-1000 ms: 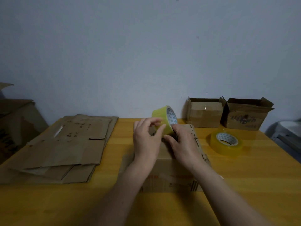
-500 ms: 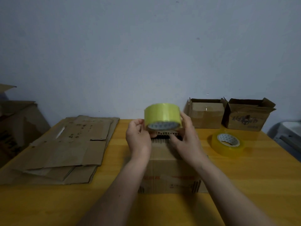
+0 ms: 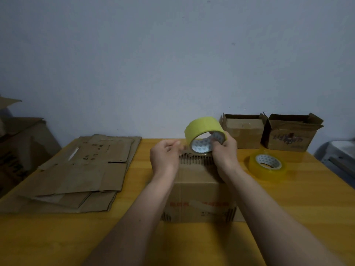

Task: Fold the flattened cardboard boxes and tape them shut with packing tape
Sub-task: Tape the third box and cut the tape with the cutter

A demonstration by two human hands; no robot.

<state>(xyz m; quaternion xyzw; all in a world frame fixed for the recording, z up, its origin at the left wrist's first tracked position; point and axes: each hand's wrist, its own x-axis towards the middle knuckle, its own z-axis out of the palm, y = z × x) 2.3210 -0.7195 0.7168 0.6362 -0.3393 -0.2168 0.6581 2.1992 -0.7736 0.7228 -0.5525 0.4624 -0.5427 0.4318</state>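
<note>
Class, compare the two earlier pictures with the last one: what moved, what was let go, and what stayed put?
The tape roll has shifted toward the right hand, which now holds it alone with fingers through its core, tilted so the core faces the camera. The left hand has let go of the roll and sits beside it over the box. The second roll, flat cardboard and two open boxes stayed put.

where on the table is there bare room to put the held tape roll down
Bare wood lies along the near edge of the table, left of the arms, and between the box and the flattened cardboard stack. The right side is crowded by the spare tape roll and two open boxes.
</note>
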